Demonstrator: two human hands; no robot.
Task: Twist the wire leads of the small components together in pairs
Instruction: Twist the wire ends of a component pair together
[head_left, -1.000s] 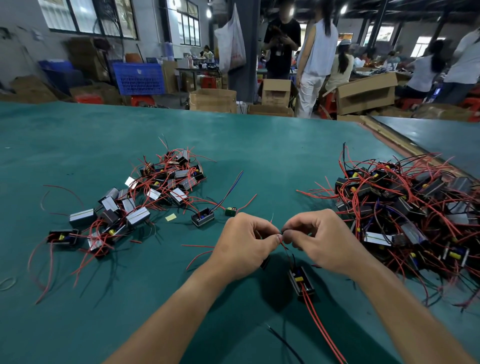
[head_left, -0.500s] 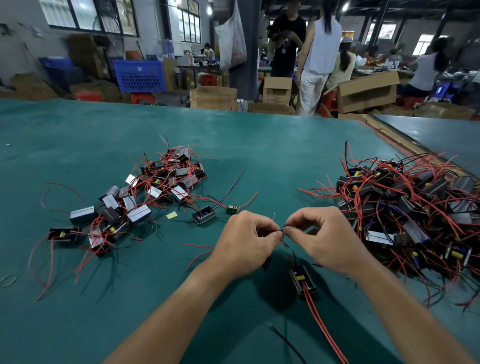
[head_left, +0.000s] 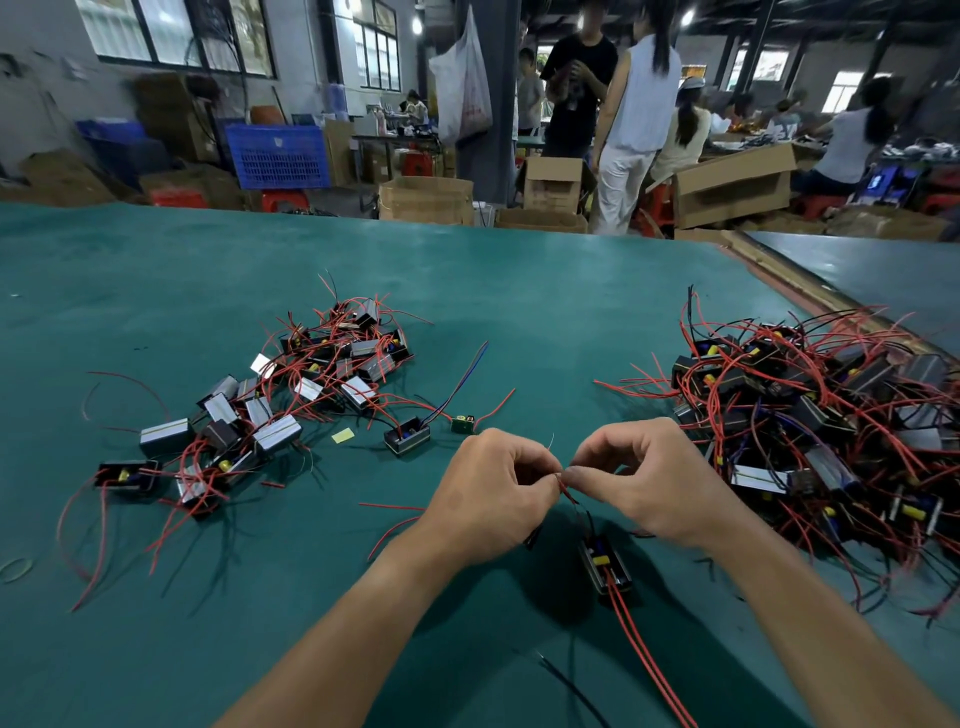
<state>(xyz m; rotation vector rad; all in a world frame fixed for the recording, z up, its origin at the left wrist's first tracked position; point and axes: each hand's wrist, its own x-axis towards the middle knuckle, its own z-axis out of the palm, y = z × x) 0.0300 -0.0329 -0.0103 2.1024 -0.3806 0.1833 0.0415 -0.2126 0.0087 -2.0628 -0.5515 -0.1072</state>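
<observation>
Head view: both hands meet low over the green table (head_left: 519, 291). The left hand (head_left: 493, 499) and right hand (head_left: 654, 483) each pinch thumb to forefinger on the thin wire leads (head_left: 563, 486) between them. Fingertips cover most of the joint, so I can't tell how far it's twisted.

The leads drop to one small component (head_left: 605, 564) lying on the table just below the hands, yellow part visible inside. A second dark piece (head_left: 532, 535) peeks from under the left palm, too hidden to identify. Two long red wires (head_left: 649, 654) leave the component's near end and are cut off at the bottom edge. One black wire (head_left: 566, 686) beside them runs off-frame too.

Counts:
- Two piles. The left pile (head_left: 291, 400) is loose, fifteen-plus units, some buried in red wire, so not exact. The right pile (head_left: 810, 431) is dense, tangled and clipped by the right edge: uncountable.
- Between the left pile and the hands: one lone unit (head_left: 407, 435) with red and blue leads, one small green part (head_left: 463, 423), one yellow scrap (head_left: 343, 435).
- One thin loop (head_left: 13, 569) at the left edge, partly cut off.
- Background: one blue crate (head_left: 278, 156), cardboard boxes and several people, all soft.
</observation>
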